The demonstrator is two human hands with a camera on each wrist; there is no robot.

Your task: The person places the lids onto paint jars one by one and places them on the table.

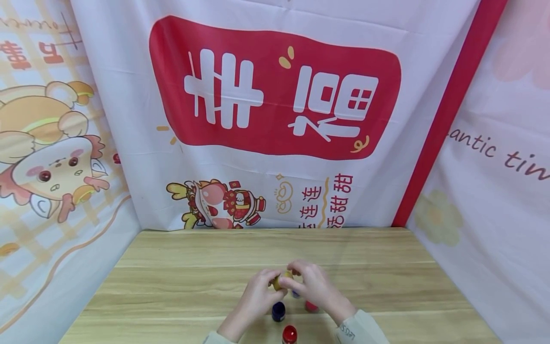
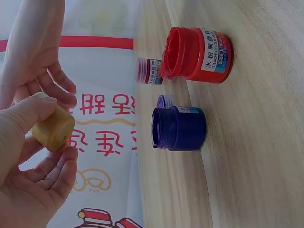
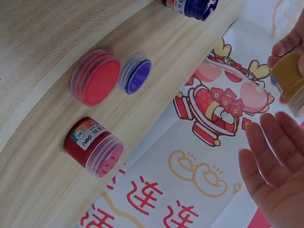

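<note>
My left hand (image 1: 263, 289) holds a small ochre-yellow paint jar (image 2: 54, 126) between thumb and fingers, tilted above the table. The jar's pale, clear-rimmed lid end (image 3: 298, 102) points towards my right hand (image 3: 280, 175). That hand is held close beside the jar, its fingers extended and slightly bent; its thumb is hidden in the right wrist view. Whether it touches the lid cannot be made out. Below the hands stand an uncapped dark blue-violet jar (image 2: 180, 128) and an uncapped red jar (image 2: 209, 54).
On the wood-grain table (image 1: 172, 286) lie a red lid (image 3: 95, 78) and a violet lid (image 3: 137, 73). A capped dark red jar (image 3: 92, 142) with a pinkish lid stands near them. Printed cloths (image 1: 275, 191) hang behind the table and at both sides.
</note>
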